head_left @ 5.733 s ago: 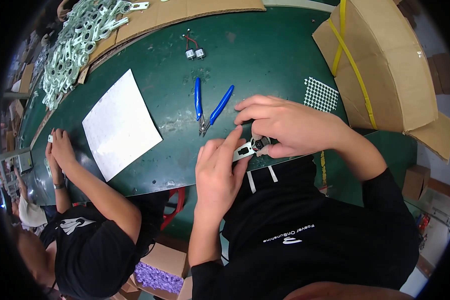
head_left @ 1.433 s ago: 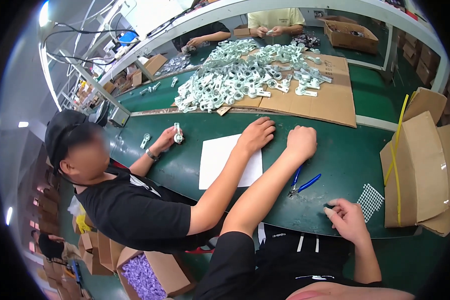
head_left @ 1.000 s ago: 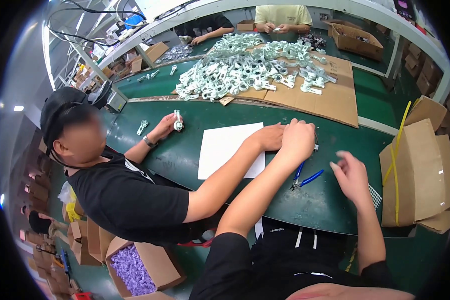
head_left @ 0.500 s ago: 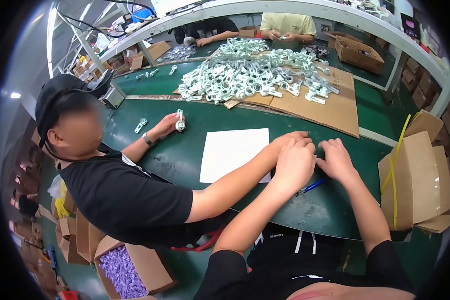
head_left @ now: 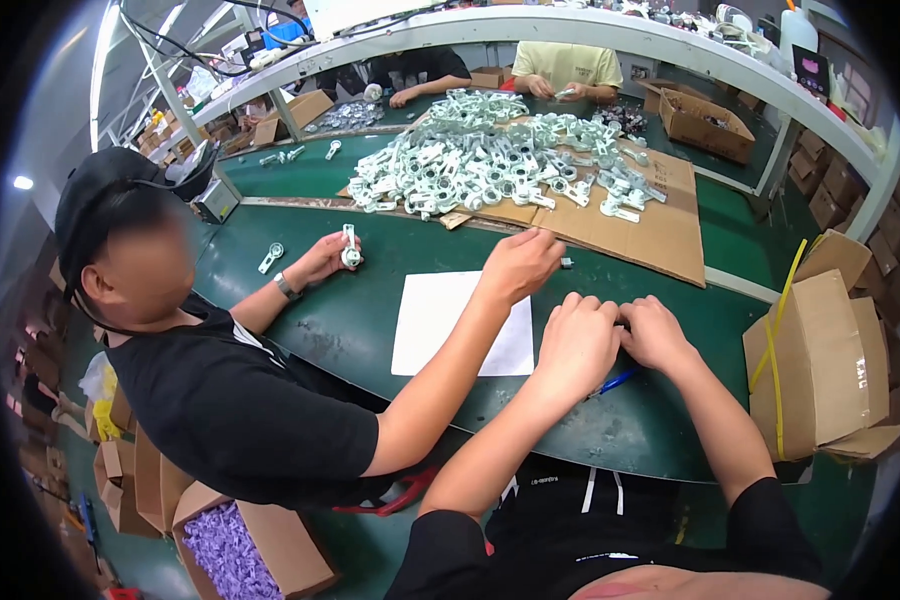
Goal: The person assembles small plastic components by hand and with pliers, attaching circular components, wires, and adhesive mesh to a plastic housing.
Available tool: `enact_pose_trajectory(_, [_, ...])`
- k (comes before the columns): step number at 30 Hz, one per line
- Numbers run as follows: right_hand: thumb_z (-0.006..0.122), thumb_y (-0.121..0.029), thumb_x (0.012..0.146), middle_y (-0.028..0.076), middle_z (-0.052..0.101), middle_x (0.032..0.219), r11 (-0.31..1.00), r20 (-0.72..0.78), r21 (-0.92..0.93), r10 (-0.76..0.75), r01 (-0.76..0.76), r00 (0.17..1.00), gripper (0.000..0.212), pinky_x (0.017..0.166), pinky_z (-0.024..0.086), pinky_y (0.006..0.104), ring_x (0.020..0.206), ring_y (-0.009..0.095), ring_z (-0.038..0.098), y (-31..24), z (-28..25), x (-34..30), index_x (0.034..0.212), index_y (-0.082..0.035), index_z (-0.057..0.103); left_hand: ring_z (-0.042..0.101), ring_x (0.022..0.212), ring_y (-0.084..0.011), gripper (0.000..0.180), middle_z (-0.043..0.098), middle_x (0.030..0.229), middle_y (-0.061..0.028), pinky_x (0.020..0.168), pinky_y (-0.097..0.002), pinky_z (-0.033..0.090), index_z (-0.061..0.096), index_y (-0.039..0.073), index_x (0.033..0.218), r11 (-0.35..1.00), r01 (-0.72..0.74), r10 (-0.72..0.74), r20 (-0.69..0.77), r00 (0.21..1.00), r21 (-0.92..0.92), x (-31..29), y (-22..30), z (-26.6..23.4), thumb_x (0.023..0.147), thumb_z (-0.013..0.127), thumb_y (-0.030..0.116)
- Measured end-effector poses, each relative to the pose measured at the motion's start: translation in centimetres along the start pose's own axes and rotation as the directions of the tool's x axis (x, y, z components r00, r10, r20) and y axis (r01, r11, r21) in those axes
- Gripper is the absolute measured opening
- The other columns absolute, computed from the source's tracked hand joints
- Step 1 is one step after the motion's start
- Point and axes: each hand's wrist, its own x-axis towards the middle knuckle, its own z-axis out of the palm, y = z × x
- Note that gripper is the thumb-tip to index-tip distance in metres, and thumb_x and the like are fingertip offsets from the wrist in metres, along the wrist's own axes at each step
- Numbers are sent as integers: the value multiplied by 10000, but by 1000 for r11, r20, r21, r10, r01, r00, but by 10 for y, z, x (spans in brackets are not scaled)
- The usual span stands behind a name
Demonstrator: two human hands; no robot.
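Observation:
My left hand (head_left: 578, 345) and my right hand (head_left: 655, 332) meet over the green tabletop (head_left: 450, 400), fingers curled inward and almost touching. Whatever they grip is hidden by the fingers and knuckles. A blue-handled tool (head_left: 615, 381) lies just below them, partly covered by my left hand. To their left is a white sheet (head_left: 425, 325). Above that sheet's right edge, a co-worker's hand (head_left: 523, 262) reaches across, beside a small grey piece (head_left: 567, 263). The co-worker's other hand (head_left: 320, 258) holds a pale green lever-shaped part (head_left: 350, 250).
Pale green parts (head_left: 470, 160) are heaped on flattened cardboard (head_left: 660, 235) behind the tabletop. An open carton (head_left: 815, 360) stands at the right edge. The co-worker (head_left: 240, 400) sits close on my left, near a carton of purple pieces (head_left: 232, 550). A metal shelf beam (head_left: 530, 25) crosses above.
The co-worker's near hand has pulled away from beside my hands, up and to the left toward the heap. My own hands have drawn closer together.

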Motion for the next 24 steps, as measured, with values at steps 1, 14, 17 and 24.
enact_pose_trajectory(1, [867, -247, 961, 186, 812, 1136, 1000, -5, 3, -1, 1, 1000, 269, 1079, 615, 523, 1183, 412, 732, -3, -4, -1, 1158, -65, 848, 715, 1052, -421, 155, 787, 1034, -192, 955, -546, 585, 817, 21, 1074, 1000, 8, -8, 2, 1000, -9, -1, 0, -1, 970, 826, 136])
enact_pose_trajectory(14, [816, -220, 934, 182, 807, 1141, 998, 62, -1, -61, 61, 996, 333, 1063, 625, 531, 1168, 413, 733, -9, -3, -4, 1232, -81, 864, 713, 1069, -411, 130, 785, 1037, -171, 947, -543, 575, 789, 37, 1035, 1000, 5, -5, 32, 999, 11, -1, 6, -6, 998, 798, 161])
enact_pose_trajectory(17, [820, -224, 935, 185, 802, 1174, 997, 85, 9, -71, 71, 994, 328, 1073, 621, 531, 1193, 410, 725, -10, -5, -6, 1225, -79, 866, 713, 1061, -414, 132, 783, 1030, -173, 945, -548, 575, 784, 36, 1026, 1000, 0, 0, 29, 1000, 12, -1, 7, -8, 1004, 794, 166])
enact_pose_trajectory(24, [848, -256, 926, 176, 789, 1208, 991, 124, -24, -125, 129, 984, 337, 1094, 606, 528, 1230, 399, 701, -4, 2, -6, 1216, -86, 871, 725, 1043, -425, 168, 804, 1033, -196, 962, -533, 600, 828, 19, 1093, 999, 14, -15, 38, 999, 38, 1, 15, -13, 1004, 821, 162])
